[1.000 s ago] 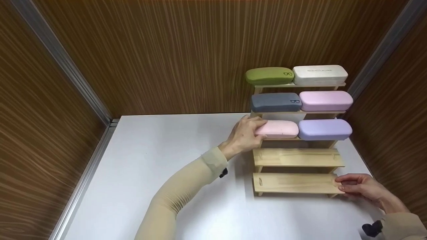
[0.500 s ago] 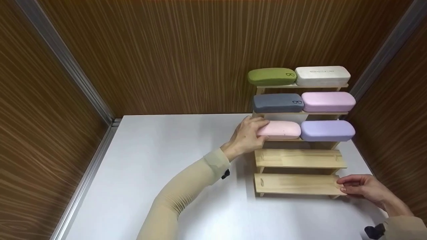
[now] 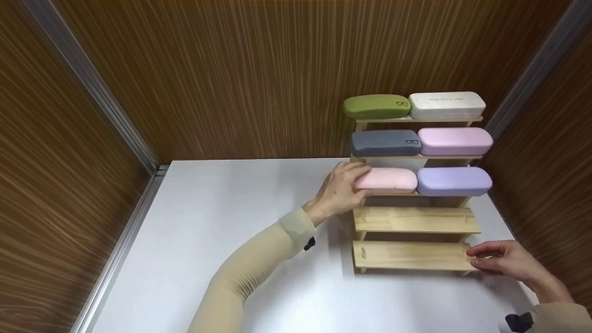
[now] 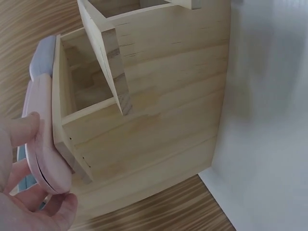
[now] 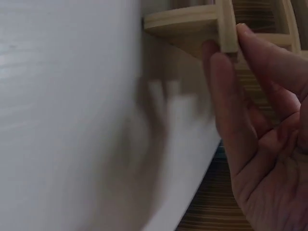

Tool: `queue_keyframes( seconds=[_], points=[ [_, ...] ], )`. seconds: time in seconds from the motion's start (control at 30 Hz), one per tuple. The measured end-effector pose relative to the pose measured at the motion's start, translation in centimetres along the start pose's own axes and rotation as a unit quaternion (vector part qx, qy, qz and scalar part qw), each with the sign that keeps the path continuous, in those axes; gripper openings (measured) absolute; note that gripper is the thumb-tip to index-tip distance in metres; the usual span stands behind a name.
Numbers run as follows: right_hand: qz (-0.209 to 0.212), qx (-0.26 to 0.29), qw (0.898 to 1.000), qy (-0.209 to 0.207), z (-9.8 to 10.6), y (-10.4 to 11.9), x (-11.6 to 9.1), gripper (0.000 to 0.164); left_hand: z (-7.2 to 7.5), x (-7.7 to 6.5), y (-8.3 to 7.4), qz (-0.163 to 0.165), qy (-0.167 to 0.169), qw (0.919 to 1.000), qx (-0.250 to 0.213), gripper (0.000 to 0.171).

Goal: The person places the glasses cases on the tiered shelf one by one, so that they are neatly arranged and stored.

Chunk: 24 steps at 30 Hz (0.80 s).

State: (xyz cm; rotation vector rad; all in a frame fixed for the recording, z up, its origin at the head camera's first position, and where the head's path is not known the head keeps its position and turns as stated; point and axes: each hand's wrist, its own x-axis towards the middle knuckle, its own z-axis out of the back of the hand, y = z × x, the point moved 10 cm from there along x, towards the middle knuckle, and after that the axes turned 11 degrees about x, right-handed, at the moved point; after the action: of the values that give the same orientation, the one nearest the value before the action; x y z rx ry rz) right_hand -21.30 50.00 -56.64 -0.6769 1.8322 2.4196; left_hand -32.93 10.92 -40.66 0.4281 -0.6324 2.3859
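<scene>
My left hand (image 3: 340, 189) grips the left end of a light pink glasses case (image 3: 391, 180), which lies on the third step of a wooden tiered rack (image 3: 416, 219). In the left wrist view, the thumb and fingers curl round the end of that pink case (image 4: 45, 149). A lavender glasses case (image 3: 454, 181) sits right beside it. At the lowest step, my right hand (image 3: 506, 263) pinches the right end of the board. The right wrist view shows its thumb and fingers on either side of the board end (image 5: 227, 29).
Higher steps carry a green case (image 3: 377, 106), a white case (image 3: 446, 105), a slate-blue case (image 3: 386, 142) and a pink-mauve case (image 3: 455, 141). Wood-grain panels (image 3: 259, 78) enclose the white table (image 3: 208, 222) behind and at the sides.
The whole head view has shifted slightly, so the rack appears a little further right. Both hands keep their holds, and the cases stay in their places.
</scene>
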Motion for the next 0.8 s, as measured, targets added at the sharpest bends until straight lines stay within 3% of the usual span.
queue_keyframes(
  seconds=[0.07,0.13,0.23,0.3,0.4,0.5,0.67,0.73,0.8],
  points=[
    [0.010,-0.063,0.998,-0.020,-0.3,1.3,-0.3,0.018,0.4,-0.4,0.5,-0.001,-0.011,0.9999,-0.001,0.056],
    [0.024,-0.151,0.987,-0.049,-0.6,2.9,-0.7,0.022,0.9,-1.1,1.2,0.001,-0.022,0.9997,-0.004,0.055],
    [0.048,-0.286,0.951,-0.107,-1.2,5.8,-1.5,0.020,1.8,-2.2,2.6,0.010,-0.033,0.9994,-0.005,0.053],
    [0.061,-0.344,0.927,-0.137,-2.1,7.6,-1.9,0.016,2.4,-3.1,3.7,0.020,-0.036,0.9992,-0.004,0.052],
    [0.098,-0.382,0.904,-0.166,-4.1,10.4,-2.2,0.016,3.3,-4.5,5.5,0.040,-0.032,0.9987,0.002,0.052],
    [0.175,-0.386,0.885,-0.192,-7.1,13.4,-2.3,0.016,4.2,-6.2,7.4,0.066,-0.031,0.9973,0.008,0.051],
    [0.346,-0.397,0.823,-0.213,-13.7,17.2,-2.4,0.029,5.3,-9.4,9.6,0.095,-0.039,0.9940,0.036,0.049],
    [0.390,-0.406,0.800,-0.208,-16.3,17.9,-2.2,0.037,5.5,-10.7,10.1,0.099,-0.047,0.9923,0.059,0.049],
    [0.410,-0.411,0.788,-0.204,-18.4,18.3,-1.8,0.045,5.6,-12.0,10.5,0.102,-0.052,0.9893,0.090,0.050]
  ],
)
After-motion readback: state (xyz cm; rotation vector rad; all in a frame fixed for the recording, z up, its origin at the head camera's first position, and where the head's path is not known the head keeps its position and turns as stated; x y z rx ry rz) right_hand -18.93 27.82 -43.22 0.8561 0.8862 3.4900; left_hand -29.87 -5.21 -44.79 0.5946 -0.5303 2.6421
